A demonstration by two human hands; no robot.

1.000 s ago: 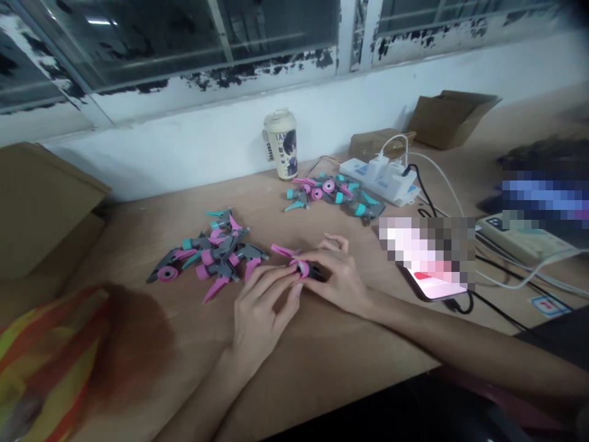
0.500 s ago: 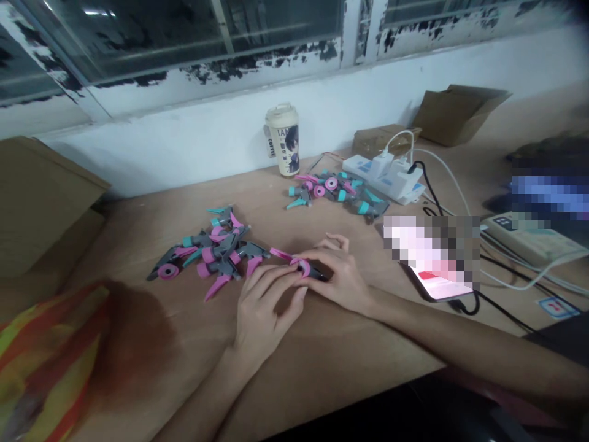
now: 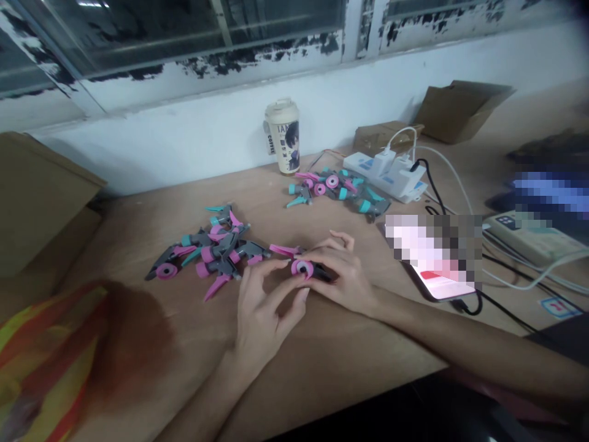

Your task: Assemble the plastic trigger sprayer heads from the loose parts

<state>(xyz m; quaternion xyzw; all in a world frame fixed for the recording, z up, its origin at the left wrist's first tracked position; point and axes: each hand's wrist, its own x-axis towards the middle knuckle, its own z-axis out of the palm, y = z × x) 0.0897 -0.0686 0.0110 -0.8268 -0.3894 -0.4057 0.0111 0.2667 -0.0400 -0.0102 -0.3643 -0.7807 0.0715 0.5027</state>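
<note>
Spray head [image 3: 324, 274] was clamped in R hand [image 3: 344, 275], prob. for steadiness; pink ring [image 3: 295, 269] was touched by L hand [image 3: 261, 310], grip unclear.

Left hand [image 3: 257, 307] arched (fingers [image 3: 289, 288] spread); right hand [image 3: 347, 279] curled, pinching.

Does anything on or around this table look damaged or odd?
Yes: the white window frame behind the brown tabletop is mottled with ragged dark patches, as if paint had flaked off. Pink, teal and grey plastic trigger pieces lie jumbled in two heaps, but none looks plainly broken.
</note>
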